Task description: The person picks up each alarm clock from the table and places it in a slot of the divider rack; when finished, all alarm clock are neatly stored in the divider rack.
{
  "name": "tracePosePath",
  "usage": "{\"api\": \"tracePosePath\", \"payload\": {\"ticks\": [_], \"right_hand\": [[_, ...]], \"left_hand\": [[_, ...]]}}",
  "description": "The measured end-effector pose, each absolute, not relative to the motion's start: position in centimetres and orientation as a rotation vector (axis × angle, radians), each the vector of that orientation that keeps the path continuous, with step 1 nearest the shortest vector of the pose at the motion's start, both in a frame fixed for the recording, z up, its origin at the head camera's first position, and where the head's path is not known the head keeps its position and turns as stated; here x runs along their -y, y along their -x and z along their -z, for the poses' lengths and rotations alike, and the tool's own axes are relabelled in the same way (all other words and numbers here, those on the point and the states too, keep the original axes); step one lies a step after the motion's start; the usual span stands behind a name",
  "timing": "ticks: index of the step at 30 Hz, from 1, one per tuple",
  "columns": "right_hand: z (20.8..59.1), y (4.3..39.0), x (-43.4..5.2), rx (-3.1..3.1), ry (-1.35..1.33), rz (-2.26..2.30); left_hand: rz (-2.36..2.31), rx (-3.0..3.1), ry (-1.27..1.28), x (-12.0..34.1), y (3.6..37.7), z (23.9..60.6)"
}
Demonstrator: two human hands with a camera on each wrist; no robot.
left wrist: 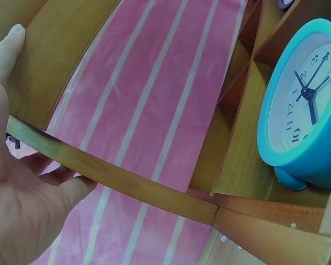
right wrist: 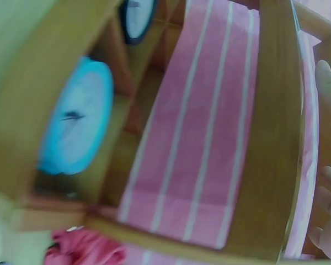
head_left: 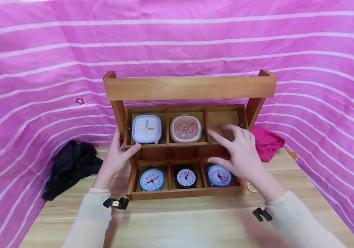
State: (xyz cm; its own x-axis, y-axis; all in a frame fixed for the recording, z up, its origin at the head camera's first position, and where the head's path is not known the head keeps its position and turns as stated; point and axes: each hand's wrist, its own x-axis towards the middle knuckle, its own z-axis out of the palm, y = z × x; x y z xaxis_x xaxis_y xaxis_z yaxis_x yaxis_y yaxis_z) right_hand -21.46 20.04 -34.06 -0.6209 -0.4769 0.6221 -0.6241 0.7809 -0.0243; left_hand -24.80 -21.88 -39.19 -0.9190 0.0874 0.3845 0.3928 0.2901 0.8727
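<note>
A two-tier wooden rack (head_left: 189, 88) with divided trays stands on the table. My left hand (head_left: 116, 156) grips its left side at the upper tray, thumb on the front edge and fingers around the side post. My right hand (head_left: 243, 151) hovers over the upper tray's right compartment (head_left: 220, 119), fingers spread, holding nothing. Nearest its index finger is a brown-faced clock (head_left: 185, 129) in the middle compartment. A blue-rimmed square clock (head_left: 139, 134) lies in the left one. Below sit a blue round alarm clock (head_left: 152, 179), a black one (head_left: 186, 178) and another blue one (head_left: 218, 175).
A black cloth (head_left: 71, 167) lies on the table to the left of the rack, and a bright pink cloth (head_left: 267, 143) to the right. Pink striped fabric (head_left: 177, 38) hangs behind and on both sides. The wooden table (head_left: 177, 224) extends in front of the rack.
</note>
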Motion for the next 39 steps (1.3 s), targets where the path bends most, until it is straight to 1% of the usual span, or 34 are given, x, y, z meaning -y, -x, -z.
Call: {"api": "tracePosePath", "payload": {"ticks": [8,14,18,25,33,39], "right_hand": [[37.9,17.6,-25.9,2.293,-0.690,-0.398],[41.3,14.8,-31.2,2.424,-0.542,-0.339],[44.0,13.1,-33.4,2.529,-0.453,-0.338],[47.1,10.2,-35.3,2.732,-0.263,-0.418],[47.7,9.8,-35.9,2.809,-0.279,-0.450],[47.4,10.4,-36.0,2.805,-0.389,-0.408]], "left_hand": [[1.663,2.303,0.440,22.2,24.9,39.1],[1.663,2.313,0.414,22.2,24.6,38.8],[1.679,2.296,0.418,22.2,24.7,38.7],[1.678,2.302,0.426,22.0,24.9,39.1],[1.672,2.299,0.440,22.0,24.8,39.1],[1.645,2.314,0.439,22.0,24.7,39.0]]}}
